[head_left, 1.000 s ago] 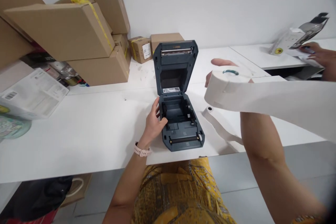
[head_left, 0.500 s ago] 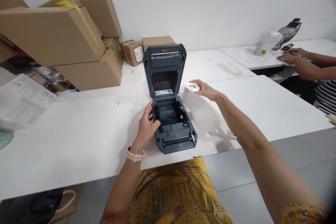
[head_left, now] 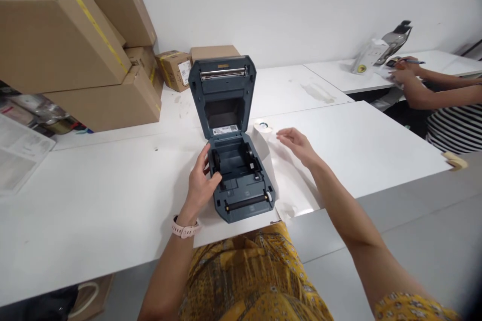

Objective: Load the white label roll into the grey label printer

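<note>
A dark grey label printer [head_left: 241, 180] stands on the white table with its lid [head_left: 222, 95] raised. Inside it are two black roll holders, and a black roller crosses its front. My left hand [head_left: 203, 180], with a pink band at the wrist, grips the printer's left edge, thumb over the rim. To the right of the printer a roll of white label paper [head_left: 263, 127] stands on end. A loose strip of its paper trails toward the table's front edge. My right hand [head_left: 297, 144] is just right of the roll, apart from it, fingers extended and holding nothing.
Stacked cardboard boxes [head_left: 94, 50] fill the back left, with a small taped box [head_left: 173, 72] beside them. Clear plastic packaging [head_left: 22, 155] lies at the far left. At the right, another person's hands [head_left: 406, 72] work near a bottle [head_left: 395, 40] and a white box [head_left: 369, 56].
My right hand has let go of the label roll and drawn slightly away from it. The roll now stands on the table. My left hand keeps its hold on the printer. The view has shifted right.
</note>
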`<action>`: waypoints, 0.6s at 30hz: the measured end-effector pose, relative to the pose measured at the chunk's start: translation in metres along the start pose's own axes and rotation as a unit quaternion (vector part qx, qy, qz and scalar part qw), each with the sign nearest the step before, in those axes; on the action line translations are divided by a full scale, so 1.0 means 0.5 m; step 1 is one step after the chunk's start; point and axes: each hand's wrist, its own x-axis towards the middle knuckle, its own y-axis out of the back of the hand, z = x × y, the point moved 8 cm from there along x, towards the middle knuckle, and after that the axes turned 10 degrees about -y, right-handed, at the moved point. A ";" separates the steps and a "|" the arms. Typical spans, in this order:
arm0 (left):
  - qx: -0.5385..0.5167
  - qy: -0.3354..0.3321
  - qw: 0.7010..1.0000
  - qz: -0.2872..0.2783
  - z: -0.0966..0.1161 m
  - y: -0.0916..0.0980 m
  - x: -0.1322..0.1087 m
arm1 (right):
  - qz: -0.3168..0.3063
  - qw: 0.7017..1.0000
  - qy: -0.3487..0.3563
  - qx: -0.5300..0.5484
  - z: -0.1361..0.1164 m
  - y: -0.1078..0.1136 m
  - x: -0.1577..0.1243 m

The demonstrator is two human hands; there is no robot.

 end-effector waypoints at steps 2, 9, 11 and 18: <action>0.001 0.010 1.000 0.004 0.001 -0.001 0.000 | -0.019 0.999 0.021 -0.030 0.004 -0.005 -0.051; 0.007 0.010 1.000 0.007 0.001 -0.001 0.002 | -0.118 0.938 0.120 -0.303 -0.003 -0.107 -0.166; -0.002 -0.006 1.000 0.001 0.003 -0.002 0.003 | -0.110 0.947 0.099 -0.284 -0.001 -0.088 -0.174; -0.014 -0.017 1.000 -0.008 0.002 -0.005 0.002 | -0.105 0.983 0.061 0.141 -0.053 0.078 -0.206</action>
